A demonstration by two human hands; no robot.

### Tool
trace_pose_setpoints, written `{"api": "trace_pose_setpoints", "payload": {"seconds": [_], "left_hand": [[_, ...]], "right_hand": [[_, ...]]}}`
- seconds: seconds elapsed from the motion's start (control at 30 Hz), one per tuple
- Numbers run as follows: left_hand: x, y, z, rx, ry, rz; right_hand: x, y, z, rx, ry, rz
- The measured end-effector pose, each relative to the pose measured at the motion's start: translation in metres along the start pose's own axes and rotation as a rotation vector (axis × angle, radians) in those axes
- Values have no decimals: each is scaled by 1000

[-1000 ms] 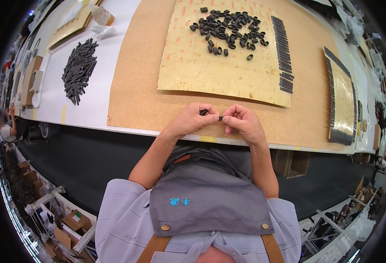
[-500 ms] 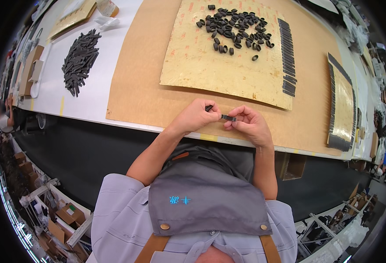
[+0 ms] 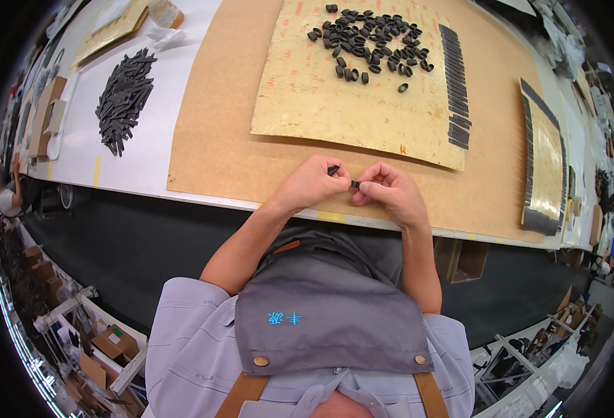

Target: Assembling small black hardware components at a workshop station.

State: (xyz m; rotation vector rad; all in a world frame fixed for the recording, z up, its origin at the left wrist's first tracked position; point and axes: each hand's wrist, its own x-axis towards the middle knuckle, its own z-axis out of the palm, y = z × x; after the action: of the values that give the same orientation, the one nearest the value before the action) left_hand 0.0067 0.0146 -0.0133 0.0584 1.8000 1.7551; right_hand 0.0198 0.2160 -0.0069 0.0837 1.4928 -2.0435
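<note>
Close to the table's front edge, my left hand and my right hand pinch a short black strip between them. One black end of it, or of another piece, pokes out above my left fingers; I cannot tell which. Past my hands lies a yellowish board with a heap of small black rings on its far part. Flat black strips run in a row along the board's right edge. To the left, a pile of loose black strips rests on white covering.
Brown paper covers the middle of the table. At the right lies a smaller board edged with black strips. Cardboard pieces stand at the left, and a cup-like container at the back left. Another person is at far left.
My right hand has come slightly closer to my left, and its thumb covers more of the strip. The whole view has shifted a little.
</note>
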Motion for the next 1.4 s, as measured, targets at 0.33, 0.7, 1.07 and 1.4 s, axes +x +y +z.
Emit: {"api": "trace_pose_setpoints", "payload": {"seconds": [0.33,0.7,1.07,1.4], "left_hand": [[2,2,-1,21,3,-65],[0,1,0,34,4,-36],[-2,6,0,77,-5,-14],[-3,2,-1,53,-10,13]], "right_hand": [[3,0,5,12,68,-11],[2,2,5,1,63,-10],[4,2,9,-82,69,-27],[6,-2,8,-76,24,20]]}}
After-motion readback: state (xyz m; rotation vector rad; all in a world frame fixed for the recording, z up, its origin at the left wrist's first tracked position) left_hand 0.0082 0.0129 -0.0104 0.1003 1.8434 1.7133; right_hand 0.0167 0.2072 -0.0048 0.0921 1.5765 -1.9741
